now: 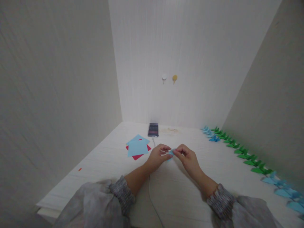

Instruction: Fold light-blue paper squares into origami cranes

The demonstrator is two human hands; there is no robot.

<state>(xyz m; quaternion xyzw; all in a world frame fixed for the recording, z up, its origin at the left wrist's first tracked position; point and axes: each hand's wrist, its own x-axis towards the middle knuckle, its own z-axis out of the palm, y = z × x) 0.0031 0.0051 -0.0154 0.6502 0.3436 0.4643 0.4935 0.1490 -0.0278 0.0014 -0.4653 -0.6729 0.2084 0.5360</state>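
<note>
A small piece of light blue folded paper (171, 153) is pinched between both of my hands above the white table (99, 171). My left hand (158, 155) grips its left side with curled fingers. My right hand (185, 155) pinches its right side. Most of the paper is hidden by my fingers, so its shape is unclear.
A stack of blue and red paper squares (137, 148) lies left of my hands. A phone (153, 129) stands against the back wall, its white cable (150, 190) running toward me. Folded green (247, 156) and blue paper figures (280, 182) line the right wall. Two hooks (169, 78) hang on the back wall.
</note>
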